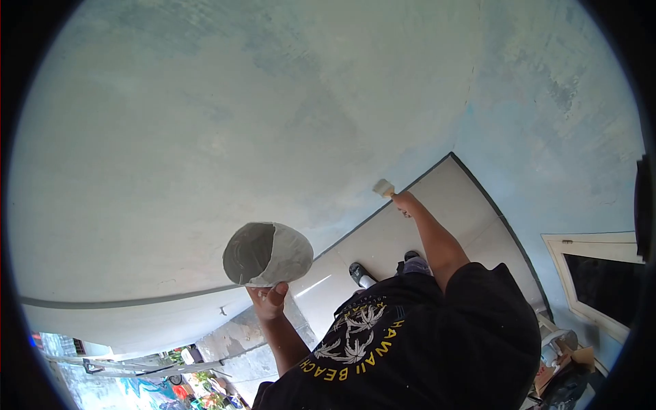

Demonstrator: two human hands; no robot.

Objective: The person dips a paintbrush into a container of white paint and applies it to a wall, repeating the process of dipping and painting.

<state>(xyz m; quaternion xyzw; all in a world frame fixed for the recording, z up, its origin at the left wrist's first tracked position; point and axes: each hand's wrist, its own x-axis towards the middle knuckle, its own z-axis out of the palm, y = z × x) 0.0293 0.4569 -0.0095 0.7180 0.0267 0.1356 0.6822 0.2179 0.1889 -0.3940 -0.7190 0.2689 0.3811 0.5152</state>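
Note:
A round container [292, 254], smeared with pale paint and tilted so its grey inside shows, rests in my left hand [270, 299], whose fingers are partly hidden beneath it. My right hand [406, 204] is closed round the handle of a flat paintbrush [384, 188]. The pale bristles are at the wall [294, 137], just above the dark trim line; whether they touch it I cannot tell. Uneven whitish and bluish patches cover the wall.
My feet in dark sandals [357, 273] stand on the tiled floor [437, 195]. At the right is a white-framed window [601, 273], with a cardboard box [582, 356] and bags below. Railings [150, 366], plants and colourful items lie at the lower left.

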